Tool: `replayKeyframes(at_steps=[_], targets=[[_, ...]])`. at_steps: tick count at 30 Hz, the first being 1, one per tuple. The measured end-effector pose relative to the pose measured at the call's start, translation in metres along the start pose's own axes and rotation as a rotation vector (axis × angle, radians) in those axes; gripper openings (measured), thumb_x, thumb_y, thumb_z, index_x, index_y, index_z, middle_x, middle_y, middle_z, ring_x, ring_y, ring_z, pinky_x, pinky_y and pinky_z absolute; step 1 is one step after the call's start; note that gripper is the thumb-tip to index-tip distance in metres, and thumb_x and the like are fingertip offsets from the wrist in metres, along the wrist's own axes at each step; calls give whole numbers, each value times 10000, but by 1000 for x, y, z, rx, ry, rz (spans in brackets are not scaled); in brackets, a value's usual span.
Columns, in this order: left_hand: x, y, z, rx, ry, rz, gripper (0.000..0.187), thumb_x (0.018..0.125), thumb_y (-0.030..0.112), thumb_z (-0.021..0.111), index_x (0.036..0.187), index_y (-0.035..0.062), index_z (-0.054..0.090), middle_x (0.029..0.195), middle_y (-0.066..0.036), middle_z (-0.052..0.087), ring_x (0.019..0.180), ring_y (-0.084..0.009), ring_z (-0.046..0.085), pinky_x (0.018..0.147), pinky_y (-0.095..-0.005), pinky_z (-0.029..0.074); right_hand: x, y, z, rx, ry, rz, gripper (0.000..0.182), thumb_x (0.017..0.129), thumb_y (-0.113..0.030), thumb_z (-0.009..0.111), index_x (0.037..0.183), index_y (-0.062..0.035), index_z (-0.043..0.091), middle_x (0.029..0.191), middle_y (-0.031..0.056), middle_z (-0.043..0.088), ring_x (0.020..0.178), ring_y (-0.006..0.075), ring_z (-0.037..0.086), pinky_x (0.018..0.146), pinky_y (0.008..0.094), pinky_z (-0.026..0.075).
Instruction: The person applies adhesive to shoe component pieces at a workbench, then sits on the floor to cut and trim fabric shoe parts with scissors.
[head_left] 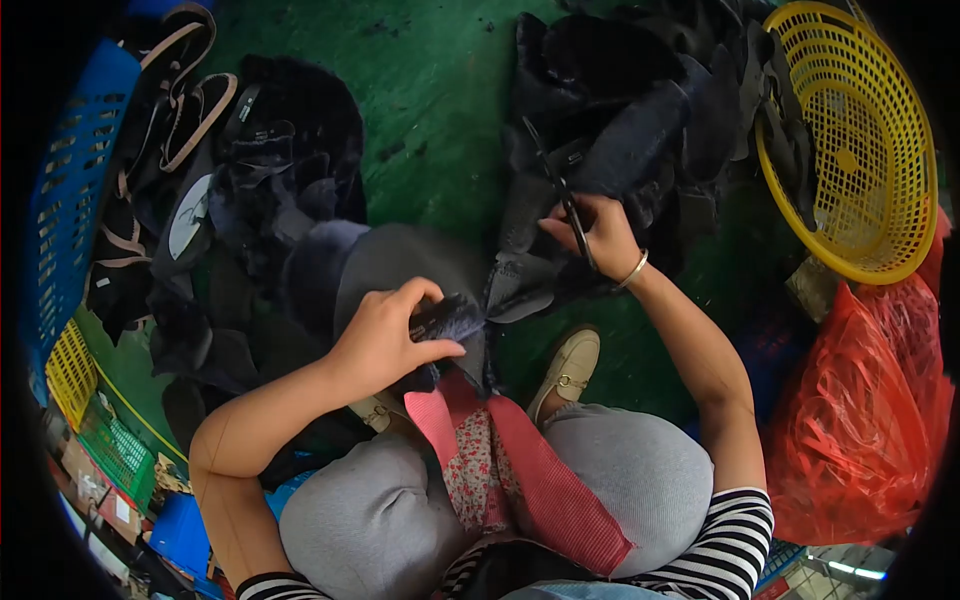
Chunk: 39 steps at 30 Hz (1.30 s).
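My left hand (395,335) pinches a small dark fuzzy piece (448,318) between thumb and fingers, above my lap. Behind it lies a larger dark grey piece (400,262) with a fuzzy edge, partly hidden by the hand. Over on the right, my right hand (597,235) is closed around a thin black tool (566,195), whose narrow end points up and to the left. The tool's exact type is hard to make out. Dark fuzzy pieces (640,130) are heaped beyond the right hand.
Another dark heap (290,150) lies at the left on the green floor (430,100). A blue crate (80,190) stands at the far left. At the right are a yellow basket (850,160) and a red plastic bag (850,420). My shoe (568,370) is near the centre.
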<state>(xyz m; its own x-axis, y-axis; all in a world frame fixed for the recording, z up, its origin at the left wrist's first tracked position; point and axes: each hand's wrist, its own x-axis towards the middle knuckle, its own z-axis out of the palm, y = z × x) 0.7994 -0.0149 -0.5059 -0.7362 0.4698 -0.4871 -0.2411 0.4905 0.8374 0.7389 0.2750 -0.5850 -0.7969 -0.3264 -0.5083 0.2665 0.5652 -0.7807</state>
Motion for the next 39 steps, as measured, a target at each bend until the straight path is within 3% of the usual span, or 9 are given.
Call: replayKeyframes(at_steps=[6,7,12,17,19,25,32,35,39], targets=[[-10,-5,11,269,103,253,266,699,51,672,928,-49,582,746,-118,490,688,-281,542,626,-343,468,47,21,18,-587,108,-354,393,745,-100,668,1092,-20,500,959,222,597,829,390,583,729,404,487],[-4,-5,12,376,153,393,287,661,22,661,931,-40,586,789,-113,484,734,-276,535,649,-347,465,63,18,9,-827,21,-57,426,800,-118,563,1205,-15,481,1088,241,572,959,393,568,852,450,450],[31,22,9,360,279,560,290,619,-11,643,898,-29,565,852,-119,477,768,-285,540,672,-368,462,152,122,-91,-1801,168,-396,409,888,-137,411,1276,-20,467,1192,282,523,1119,402,506,1003,521,337],[31,31,-4,-84,19,158,147,788,57,583,859,-60,532,785,-199,553,696,-351,566,626,-383,452,141,55,-156,-1296,278,204,370,872,-223,508,1158,7,552,989,249,618,883,379,620,807,446,493],[23,1,-9,-147,-75,-90,198,827,114,583,894,-68,547,739,-192,609,663,-274,610,635,-354,467,97,15,-111,-805,673,-79,336,827,-235,609,1038,26,597,859,207,634,792,319,628,727,389,500],[-24,-104,-1,-347,101,-253,288,867,109,576,1098,-60,559,896,-105,664,778,-139,605,717,-281,482,3,-22,1,148,-285,135,395,746,-334,745,772,28,588,603,62,532,555,110,480,524,285,409],[-33,-88,-59,232,206,42,309,718,-36,571,1024,-12,601,954,-197,619,891,-385,589,760,-378,479,19,-38,42,-322,-130,-143,440,712,-344,765,679,23,525,571,157,551,527,291,566,504,362,442],[-32,-103,-96,579,337,-90,394,717,-24,593,1108,14,569,974,-175,590,912,-357,570,775,-390,459,50,-48,42,-284,9,-150,411,705,-312,773,727,36,554,575,144,544,482,231,518,498,324,427],[-26,-126,-78,1041,851,116,530,789,123,643,1271,43,438,1256,-189,416,1178,-370,391,947,-477,341,95,-60,41,-400,160,-142,364,684,-263,753,748,27,543,685,189,604,665,343,612,627,385,486]])
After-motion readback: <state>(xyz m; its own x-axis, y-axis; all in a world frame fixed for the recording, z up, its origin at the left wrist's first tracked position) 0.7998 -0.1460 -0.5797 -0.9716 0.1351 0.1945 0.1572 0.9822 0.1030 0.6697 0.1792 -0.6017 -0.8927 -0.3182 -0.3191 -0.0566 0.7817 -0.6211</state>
